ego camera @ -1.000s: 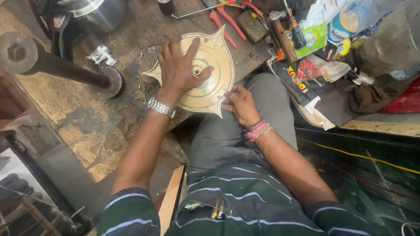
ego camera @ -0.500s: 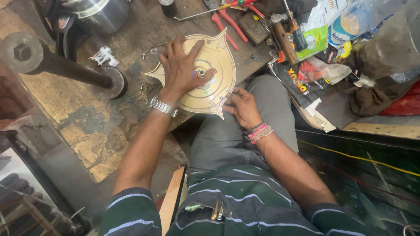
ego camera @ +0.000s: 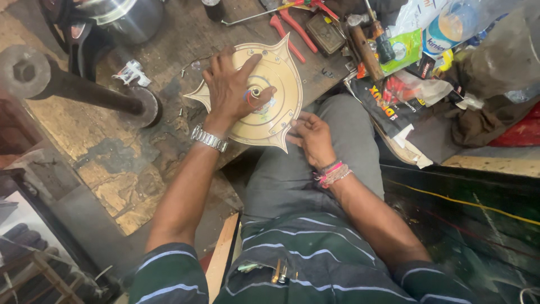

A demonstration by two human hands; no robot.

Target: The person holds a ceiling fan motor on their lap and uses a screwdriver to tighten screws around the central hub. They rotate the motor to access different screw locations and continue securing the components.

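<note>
While left hand [ego camera: 233, 90] lies fingers-spread on cream disc [ego camera: 275, 95], right hand [ego camera: 312, 138] pinches rim; black pouch [ego camera: 388, 104] beside.

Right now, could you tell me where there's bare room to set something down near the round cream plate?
Bare floor lies left of the cream plate, below the dark metal shaft. Beyond the plate, red pliers and packets crowd it.

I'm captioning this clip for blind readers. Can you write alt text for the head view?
A seated person's left hand presses flat on a cream round plate with pointed tabs, while the right hand touches its near edge above the knee. Red-handled pliers and other tools lie beyond on the worn floor.
</note>
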